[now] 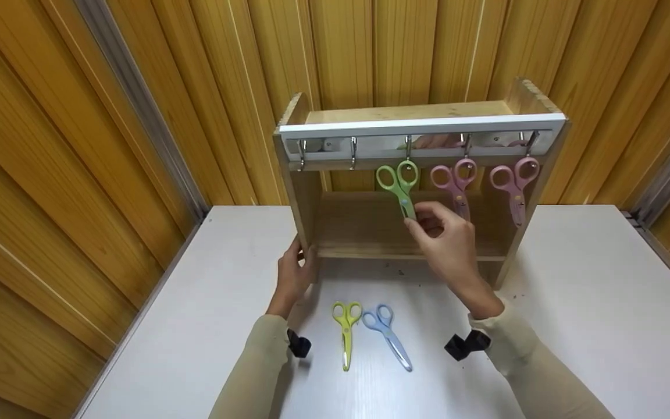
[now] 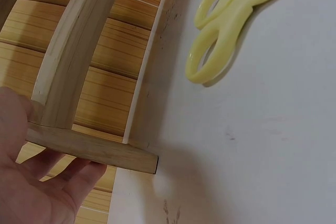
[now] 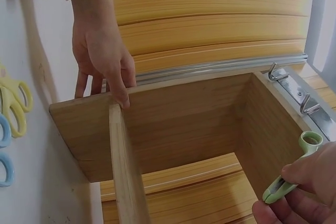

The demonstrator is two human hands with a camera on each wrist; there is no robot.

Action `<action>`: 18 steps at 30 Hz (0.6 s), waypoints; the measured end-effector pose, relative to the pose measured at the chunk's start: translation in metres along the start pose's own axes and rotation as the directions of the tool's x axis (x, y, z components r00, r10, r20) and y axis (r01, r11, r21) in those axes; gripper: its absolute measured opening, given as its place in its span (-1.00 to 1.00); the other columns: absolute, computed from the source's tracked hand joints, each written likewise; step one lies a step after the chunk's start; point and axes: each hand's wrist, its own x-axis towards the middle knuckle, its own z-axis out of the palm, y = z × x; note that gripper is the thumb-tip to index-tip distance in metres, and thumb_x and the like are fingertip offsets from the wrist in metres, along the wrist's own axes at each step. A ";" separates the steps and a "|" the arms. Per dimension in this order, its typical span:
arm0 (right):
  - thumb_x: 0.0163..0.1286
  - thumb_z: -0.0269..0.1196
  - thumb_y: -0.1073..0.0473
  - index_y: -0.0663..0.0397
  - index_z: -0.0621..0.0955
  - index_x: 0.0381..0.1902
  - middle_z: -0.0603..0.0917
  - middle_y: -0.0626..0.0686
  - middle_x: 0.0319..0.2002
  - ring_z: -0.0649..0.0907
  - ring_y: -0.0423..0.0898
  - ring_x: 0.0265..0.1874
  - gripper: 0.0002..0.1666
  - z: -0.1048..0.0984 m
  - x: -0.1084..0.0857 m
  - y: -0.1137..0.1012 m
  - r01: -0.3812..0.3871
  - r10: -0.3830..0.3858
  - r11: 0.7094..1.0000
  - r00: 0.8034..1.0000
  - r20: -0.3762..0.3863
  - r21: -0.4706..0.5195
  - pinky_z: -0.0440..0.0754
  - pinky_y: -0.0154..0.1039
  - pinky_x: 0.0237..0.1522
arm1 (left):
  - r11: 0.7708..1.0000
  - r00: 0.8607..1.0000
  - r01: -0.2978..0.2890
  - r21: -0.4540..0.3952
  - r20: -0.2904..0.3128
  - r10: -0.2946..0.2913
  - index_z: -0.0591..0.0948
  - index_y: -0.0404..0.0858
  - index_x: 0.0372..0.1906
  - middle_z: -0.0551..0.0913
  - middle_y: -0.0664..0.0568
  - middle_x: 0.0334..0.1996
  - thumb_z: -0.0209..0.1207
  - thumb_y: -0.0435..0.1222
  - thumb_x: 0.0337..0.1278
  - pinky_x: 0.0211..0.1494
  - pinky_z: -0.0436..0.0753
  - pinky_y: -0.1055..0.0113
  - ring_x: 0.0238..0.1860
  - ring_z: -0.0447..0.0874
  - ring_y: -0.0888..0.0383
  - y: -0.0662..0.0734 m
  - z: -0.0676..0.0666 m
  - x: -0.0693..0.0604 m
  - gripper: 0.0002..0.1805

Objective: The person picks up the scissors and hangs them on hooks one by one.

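Observation:
In the head view, my right hand (image 1: 450, 244) pinches the blade end of green scissors (image 1: 404, 201) between thumb and fingers. One loop of these scissors is at the lower end of the middle hook (image 1: 408, 146); whether it is threaded on I cannot tell. My left hand (image 1: 295, 274) grips the lower left side panel of a wooden rack (image 1: 358, 233). The left wrist view shows fingers (image 2: 86, 177) behind that panel. Two pink scissors (image 1: 457, 185) hang from the hooks to the right. Yellow scissors (image 1: 346, 330) and blue scissors (image 1: 386, 331) lie on the table before the rack.
The rack's front top bears a metal hook rail (image 1: 428, 124). Its two left hooks (image 1: 353, 152) carry nothing. White tabletop (image 1: 236, 256) extends on both sides. Wood-patterned walls (image 1: 346, 52) stand behind and at the sides.

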 end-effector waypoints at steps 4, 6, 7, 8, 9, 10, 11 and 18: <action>0.28 0.47 0.31 0.23 0.73 -0.15 0.74 0.06 -0.36 0.68 -0.09 -0.40 -0.81 0.001 -0.001 0.003 -0.001 0.001 1.000 1.000 -0.002 -0.002 0.62 -0.50 -0.35 | 1.000 1.000 0.005 0.000 0.002 -0.005 0.29 -0.24 0.57 0.54 -0.18 0.35 0.05 -0.27 0.58 0.29 0.62 0.04 0.24 0.63 -0.10 0.000 0.000 0.000 -0.43; 0.29 0.47 0.31 0.24 0.73 -0.15 0.74 0.06 -0.37 0.68 -0.08 -0.40 -0.81 0.001 -0.001 0.004 -0.001 0.001 1.000 1.000 -0.002 -0.004 0.62 -0.49 -0.35 | 1.000 1.000 0.011 0.000 0.004 -0.011 0.29 -0.24 0.57 0.54 -0.18 0.35 0.05 -0.26 0.59 0.29 0.61 0.04 0.23 0.63 -0.10 -0.001 0.000 0.001 -0.43; 0.29 0.47 0.32 0.24 0.73 -0.15 0.74 0.06 -0.37 0.68 -0.08 -0.40 -0.81 0.002 -0.001 0.004 -0.001 0.001 1.000 1.000 -0.003 -0.007 0.62 -0.49 -0.35 | 1.000 1.000 0.013 0.000 0.004 -0.013 0.29 -0.24 0.57 0.54 -0.19 0.35 0.05 -0.26 0.59 0.30 0.61 0.04 0.23 0.63 -0.10 -0.001 0.001 0.001 -0.43; 0.29 0.46 0.32 0.24 0.73 -0.15 0.74 0.07 -0.37 0.68 -0.08 -0.40 -0.81 0.002 -0.002 0.005 -0.001 0.001 1.000 1.000 -0.003 -0.010 0.61 -0.49 -0.35 | 1.000 1.000 0.017 0.001 0.005 -0.017 0.29 -0.24 0.57 0.54 -0.19 0.35 0.05 -0.26 0.59 0.30 0.61 0.04 0.23 0.63 -0.11 -0.001 0.001 0.001 -0.43; 0.29 0.46 0.32 0.24 0.73 -0.15 0.74 0.07 -0.37 0.68 -0.08 -0.41 -0.81 0.003 -0.002 0.006 -0.003 0.003 1.000 1.000 -0.002 -0.014 0.62 -0.47 -0.35 | 1.000 1.000 0.018 0.000 0.006 -0.018 0.29 -0.24 0.57 0.54 -0.19 0.35 0.05 -0.26 0.59 0.30 0.61 0.03 0.23 0.63 -0.11 -0.001 0.001 0.001 -0.43; 0.29 0.46 0.32 0.25 0.72 -0.14 0.74 0.07 -0.37 0.68 -0.07 -0.40 -0.81 0.003 -0.002 0.006 -0.008 0.008 1.000 1.000 0.001 -0.017 0.62 -0.47 -0.35 | 1.000 1.000 0.020 -0.001 0.006 -0.020 0.29 -0.24 0.57 0.54 -0.19 0.35 0.05 -0.27 0.59 0.30 0.61 0.03 0.23 0.63 -0.12 -0.001 0.001 0.001 -0.43; 0.30 0.45 0.32 0.25 0.72 -0.14 0.74 0.08 -0.36 0.69 -0.07 -0.40 -0.81 0.004 -0.003 0.006 -0.014 0.014 1.000 1.000 0.004 -0.017 0.61 -0.47 -0.35 | 1.000 1.000 0.023 -0.004 0.006 -0.023 0.29 -0.24 0.57 0.54 -0.19 0.36 0.05 -0.27 0.59 0.30 0.61 0.03 0.23 0.63 -0.12 -0.001 0.001 0.001 -0.43; 0.32 0.43 0.32 0.25 0.71 -0.12 0.74 0.09 -0.35 0.70 -0.06 -0.39 -0.81 0.005 -0.004 0.009 -0.039 0.039 0.999 0.999 0.026 -0.020 0.61 -0.49 -0.34 | 1.000 1.000 0.021 -0.004 0.008 -0.021 0.28 -0.23 0.58 0.53 -0.18 0.37 0.04 -0.26 0.59 0.26 0.64 0.05 0.20 0.65 -0.10 -0.001 0.001 0.001 -0.43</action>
